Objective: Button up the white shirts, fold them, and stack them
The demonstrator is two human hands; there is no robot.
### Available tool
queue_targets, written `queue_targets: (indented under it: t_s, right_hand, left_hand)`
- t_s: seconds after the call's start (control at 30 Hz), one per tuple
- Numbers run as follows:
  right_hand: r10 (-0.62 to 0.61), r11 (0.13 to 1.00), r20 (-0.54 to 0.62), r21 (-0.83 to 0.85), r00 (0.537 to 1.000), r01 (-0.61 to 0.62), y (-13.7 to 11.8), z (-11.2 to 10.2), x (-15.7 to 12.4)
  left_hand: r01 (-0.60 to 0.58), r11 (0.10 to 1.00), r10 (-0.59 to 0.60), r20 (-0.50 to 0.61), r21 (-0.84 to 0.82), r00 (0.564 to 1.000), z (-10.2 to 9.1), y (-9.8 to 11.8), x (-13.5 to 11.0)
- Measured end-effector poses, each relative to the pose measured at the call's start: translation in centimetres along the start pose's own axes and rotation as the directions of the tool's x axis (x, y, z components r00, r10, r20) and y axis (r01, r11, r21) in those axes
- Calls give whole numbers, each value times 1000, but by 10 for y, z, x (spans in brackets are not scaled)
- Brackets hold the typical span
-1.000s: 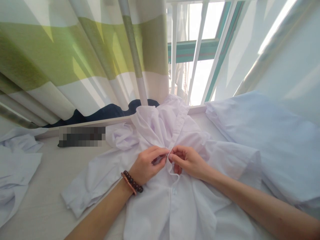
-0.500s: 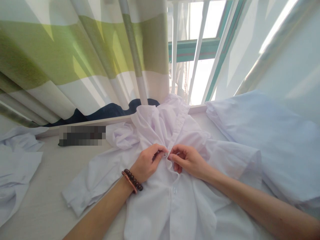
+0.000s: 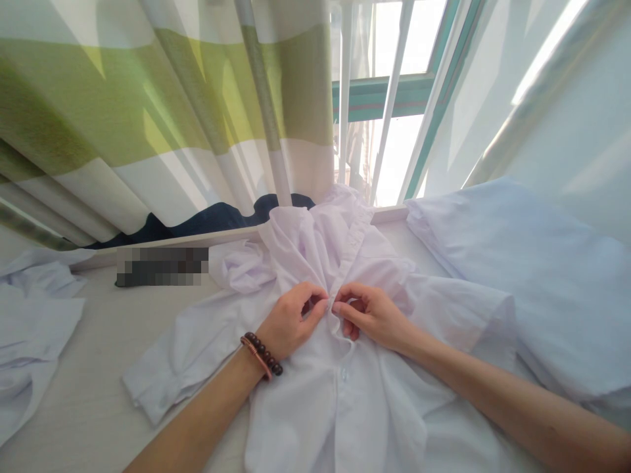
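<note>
A white button-up shirt (image 3: 305, 407) lies spread out in front of me, collar end away from me and sleeves out to both sides. At the middle of its front placket, my left hand (image 3: 296, 315) pinches the cloth edge between thumb and forefinger. Right beside it, my right hand (image 3: 367, 315) pinches the facing edge, its other fingers curled under. The fingertips nearly meet, and any button between them is too small to make out. Lower on the placket a pale button (image 3: 344, 374) shows. A dark bead bracelet (image 3: 263, 355) circles my left wrist.
More white clothing (image 3: 34, 348) lies at the left, and a large folded white cloth (image 3: 522, 263) at the right. A blurred dark object (image 3: 162, 267) rests near the back ledge. Behind stand a green-and-white curtain (image 3: 197, 105) and white bars (image 3: 392, 98) before a window.
Both hands stay at the same spot on the placket. The left thumb and forefinger have shifted slightly at the cloth edge; the shirt lies as before.
</note>
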State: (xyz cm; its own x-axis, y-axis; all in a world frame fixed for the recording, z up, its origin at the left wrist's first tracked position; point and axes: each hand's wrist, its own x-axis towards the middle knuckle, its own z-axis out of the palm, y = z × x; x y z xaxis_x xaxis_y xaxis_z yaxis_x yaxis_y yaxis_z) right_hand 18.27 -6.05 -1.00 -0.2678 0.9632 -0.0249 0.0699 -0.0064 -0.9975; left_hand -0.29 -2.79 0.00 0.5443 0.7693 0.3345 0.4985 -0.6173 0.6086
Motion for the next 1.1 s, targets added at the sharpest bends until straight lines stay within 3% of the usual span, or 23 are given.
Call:
queue_targets:
  t_s: [0.27, 0.57, 0.8, 0.97, 1.1]
  right_hand:
    - [11, 998, 54, 54, 998, -14, 3, 0, 1]
    - [8, 996, 60, 91, 998, -13, 1, -1, 1]
    - [21, 998, 46, 59, 999, -24, 2, -2, 1]
    - [15, 998, 48, 60, 999, -18, 2, -2, 1]
    - [20, 997, 47, 71, 999, -23, 3, -2, 2]
  left_hand:
    - [-69, 998, 69, 62, -13, 996, -1, -1, -2]
    - [-145, 989, 145, -47, 5, 988, -2, -3, 0]
    - [-111, 989, 121, -103, 101, 987, 0, -2, -3]
    - [-160, 986, 162, -41, 41, 986, -3, -5, -2]
    - [-131, 991, 131, -1, 8, 991, -5, -5, -1]
